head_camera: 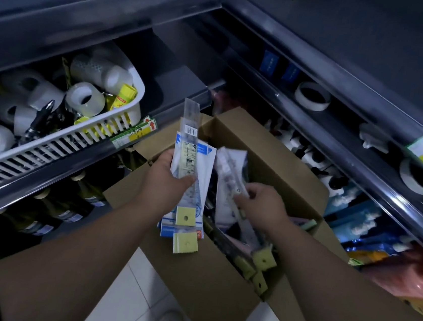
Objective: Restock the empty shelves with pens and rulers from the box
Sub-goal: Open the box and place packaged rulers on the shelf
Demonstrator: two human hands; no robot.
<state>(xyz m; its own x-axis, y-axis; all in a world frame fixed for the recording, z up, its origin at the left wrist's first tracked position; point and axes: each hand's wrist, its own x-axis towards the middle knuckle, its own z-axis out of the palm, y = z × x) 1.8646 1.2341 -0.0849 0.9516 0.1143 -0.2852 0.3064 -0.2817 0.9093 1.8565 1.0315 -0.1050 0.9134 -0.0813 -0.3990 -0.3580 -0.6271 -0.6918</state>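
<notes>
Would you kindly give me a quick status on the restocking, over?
Left hand gripping a bundle of packaged rulers. Right hand pinching another pack in the box. Nothing blocking the box opening.

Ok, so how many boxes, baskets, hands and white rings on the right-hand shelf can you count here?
Cardboard box: 1
White basket: 1
Hands: 2, left hand gripping ruler packs, right hand gripping one pack
White rings: 2
Total: 6
</notes>
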